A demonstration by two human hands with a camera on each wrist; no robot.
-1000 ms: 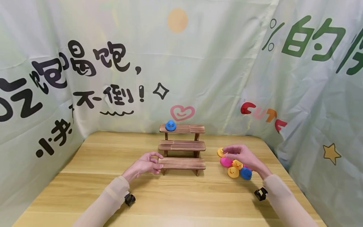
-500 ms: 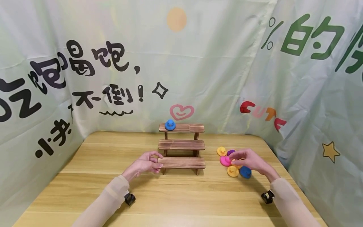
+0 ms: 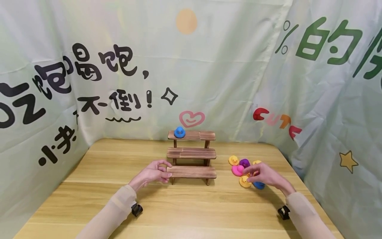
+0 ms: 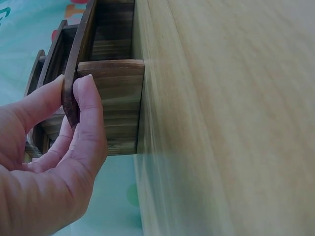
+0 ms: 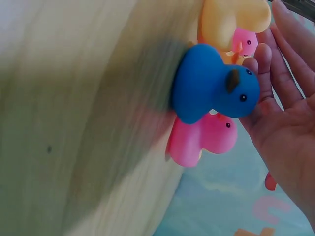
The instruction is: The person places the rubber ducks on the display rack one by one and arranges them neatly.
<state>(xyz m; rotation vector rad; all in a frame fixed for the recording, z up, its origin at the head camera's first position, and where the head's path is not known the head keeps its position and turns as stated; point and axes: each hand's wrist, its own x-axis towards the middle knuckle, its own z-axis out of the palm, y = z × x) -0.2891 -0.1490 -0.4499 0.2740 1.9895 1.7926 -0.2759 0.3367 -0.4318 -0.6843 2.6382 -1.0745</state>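
Observation:
My left hand (image 3: 151,173) pinches the left end of the lowest step of a three-tier wooden stand (image 3: 194,172); in the left wrist view the thumb and fingers lie on either side of the board (image 4: 72,73). A blue rubber duck (image 3: 179,132) sits at the left of the top tier. My right hand (image 3: 267,175) hovers over a cluster of rubber ducks, fingers extended and holding nothing visible. Around it are yellow (image 3: 244,182), pink (image 3: 237,171) and purple ducks (image 3: 244,163). The right wrist view shows a blue duck (image 5: 199,83) close to the fingers, partly in front of them.
The ducks stand on a wooden table (image 3: 191,212), right of the stand. A printed cloth (image 3: 221,83) hangs behind and along both sides. Another yellow duck (image 3: 233,160) stands at the cluster's back left.
My right hand has moved from the yellow duck at the back toward the front right of the cluster, uncovering the purple duck. My left hand stays on the stand.

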